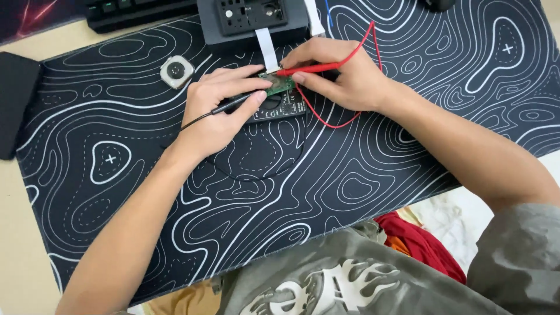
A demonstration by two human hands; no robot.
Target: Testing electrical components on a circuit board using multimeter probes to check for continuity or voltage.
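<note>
A small green circuit board [279, 83] lies on top of a dark flat device [284, 107] on the black desk mat. My left hand [219, 111] grips a black test probe [230, 105] whose tip points at the board. My right hand [338, 73] pinches a red test probe [309, 68] with its tip on the board's upper edge. A red lead [373, 41] loops from the right hand and a black lead [256, 175] curves below the left. A white flat ribbon cable [268, 49] runs from the board up to a grey box.
A grey box with a dark panel [251, 20] stands at the back edge. A small square white-rimmed part [176, 71] lies left of it. A black keyboard [134, 11] sits top left and a black slab [14, 99] at the far left. The patterned mat [408, 146] covers the desk.
</note>
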